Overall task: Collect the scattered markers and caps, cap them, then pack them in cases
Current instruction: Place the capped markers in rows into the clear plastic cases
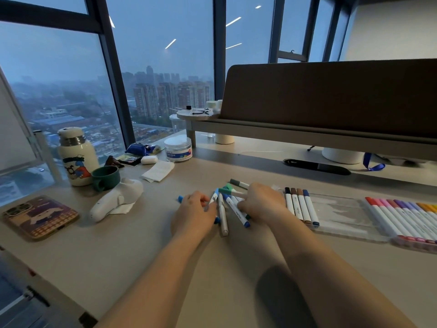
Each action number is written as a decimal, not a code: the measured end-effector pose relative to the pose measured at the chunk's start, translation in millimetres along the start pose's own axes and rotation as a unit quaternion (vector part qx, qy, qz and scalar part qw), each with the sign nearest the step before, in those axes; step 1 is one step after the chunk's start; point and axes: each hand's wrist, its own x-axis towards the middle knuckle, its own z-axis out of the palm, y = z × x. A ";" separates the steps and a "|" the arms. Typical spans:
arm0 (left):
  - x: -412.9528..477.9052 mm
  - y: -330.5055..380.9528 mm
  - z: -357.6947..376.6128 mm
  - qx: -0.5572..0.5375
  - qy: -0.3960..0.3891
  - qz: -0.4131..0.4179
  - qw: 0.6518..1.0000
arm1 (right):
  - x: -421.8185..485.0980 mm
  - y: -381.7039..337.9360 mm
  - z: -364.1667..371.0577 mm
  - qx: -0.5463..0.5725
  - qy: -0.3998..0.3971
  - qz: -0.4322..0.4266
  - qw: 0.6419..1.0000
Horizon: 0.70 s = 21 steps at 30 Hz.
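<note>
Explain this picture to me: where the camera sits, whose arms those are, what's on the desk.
There is no machine here: one camera worn on a person's head looks down at their own bare arms. The left hand and right hand curl their fingers round loose markers on the desk. To the right lie a clear case holding four markers and a second case full of coloured ones. A phone, a bottle and a green mug sit further left.

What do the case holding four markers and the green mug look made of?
Clear rectangular marker case: transparent glossy plastic, apparently; desk shows through, surface catches glare. Dark green mug: probably glazed ceramic or enamel; thick rim, soft sheen.
</note>
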 end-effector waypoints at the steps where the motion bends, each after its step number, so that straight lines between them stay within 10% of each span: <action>1: 0.1 -1.0 -0.2 -0.009 0.002 -0.002 1.000 | -1.5 -1.1 -0.2 -0.010 0.001 -0.005 1.000; 8: -4.8 1.0 -4.0 -0.061 0.026 -0.007 0.998 | -11.7 -4.5 0.1 -0.031 0.042 -0.006 0.999; 12: -7.5 14.7 -11.5 -0.104 0.044 0.023 0.993 | -11.9 4.2 -13.7 0.187 0.008 0.058 0.981; 21: -16.9 110.3 16.4 -0.323 -0.183 -0.021 0.928 | -35.5 64.8 -45.2 0.365 -0.006 0.085 0.927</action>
